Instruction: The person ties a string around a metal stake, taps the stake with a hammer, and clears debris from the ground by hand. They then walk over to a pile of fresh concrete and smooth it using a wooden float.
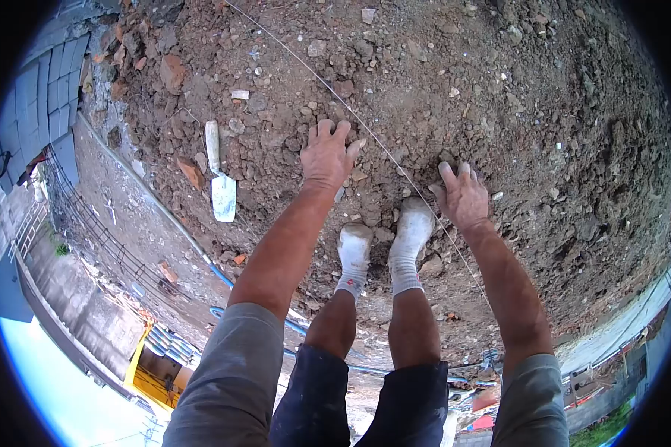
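Head view shows stony soil (pixel 559 201) outdoors, a grey wall (pixel 89 328) beyond.

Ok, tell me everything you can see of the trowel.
The trowel has a slim, pale, worn-looking handle and a broad, metal-looking blade, whitish and smudged. It lies unheld in the left of the view, on lumpy soil, handle toward the picture's top, blade toward its bottom. A reddish brick fragment sits beside it; only the soil clearly touches it.

Seems to be an outdoor building site. Can be understood from the rough bare soil (pixel 574 89), a broken brick (pixel 173 73), the stretched string (pixel 375 138), the lying trowel (pixel 224 197), a concrete wall (pixel 82 313) and open sky (pixel 33 357).
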